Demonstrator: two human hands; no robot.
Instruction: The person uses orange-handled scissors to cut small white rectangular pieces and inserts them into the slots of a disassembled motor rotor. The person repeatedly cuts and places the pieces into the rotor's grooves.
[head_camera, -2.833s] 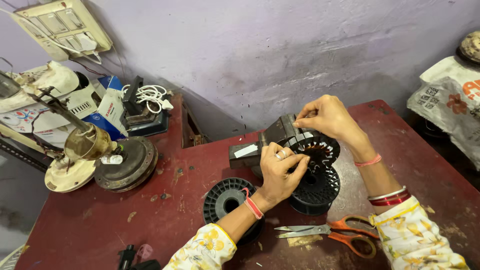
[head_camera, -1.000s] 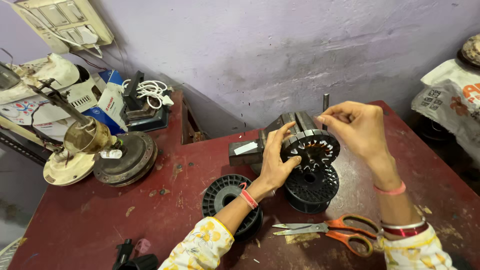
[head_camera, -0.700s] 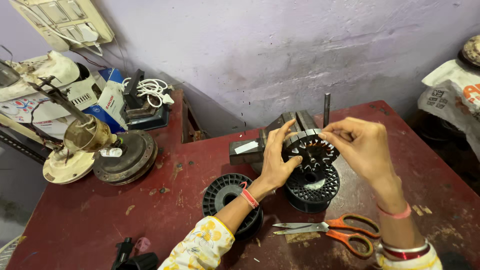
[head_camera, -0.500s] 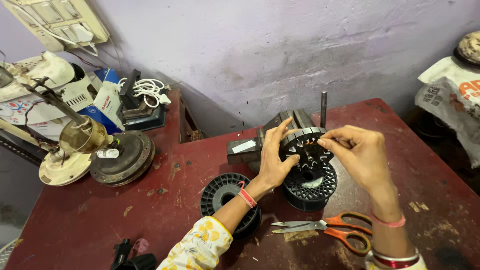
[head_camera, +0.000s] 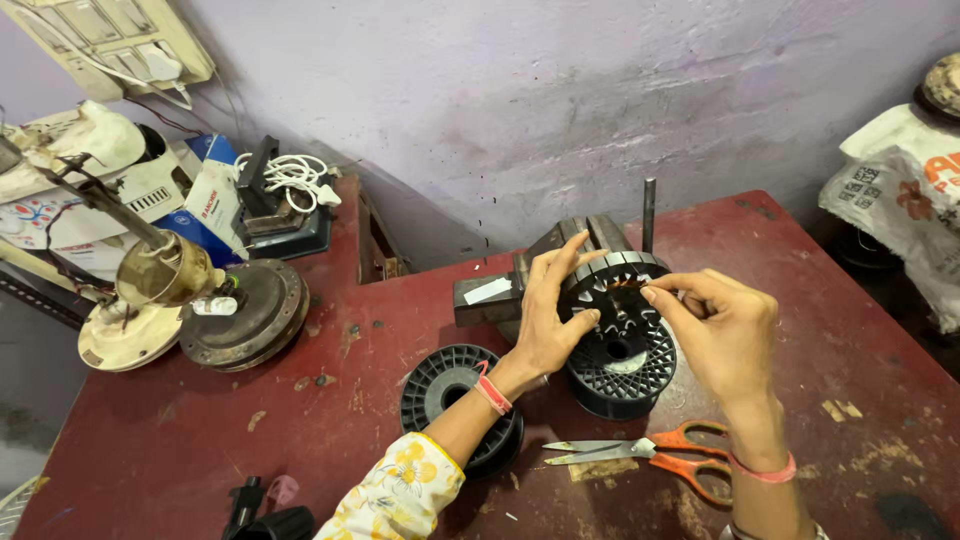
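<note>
Item 1, left hand (head_camera: 548, 318): I read it as cupped against the left flank of the toothed motor core (head_camera: 612, 290), fingers spread up its side and thumb at the lower rim, steadying it, not closed around it.

Item 2, right hand (head_camera: 722, 335): fingertips pinched together at the core's upper right edge, touching the teeth. Whether something fine, such as a wire, sits in the pinch I cannot tell.

Item 3, the core itself: a dark slotted ring with a glint of copper inside, standing on a black plastic spool (head_camera: 620, 370), its axis near upright and tipped slightly toward me. It lies directly between the two hands, left hand on its left, right hand on its right; both are in contact, so neither is nearer.

Item 4, close surroundings: a grey metal block (head_camera: 490, 296) just behind the left hand; a thin steel rod (head_camera: 648, 214) upright behind the core; a second black spool (head_camera: 452, 390) under the left forearm; orange-handled scissors (head_camera: 650, 455) lying flat near the right wrist, blades pointing left.

Item 5, surface: a worn red table (head_camera: 180, 440), scuffed, with scattered scraps.

Item 6, room: a mottled lilac wall (head_camera: 560, 90) behind; a brass-coloured fan motor (head_camera: 170, 270) on its disc at left, beside a coil of white cable (head_camera: 290, 175).
</note>
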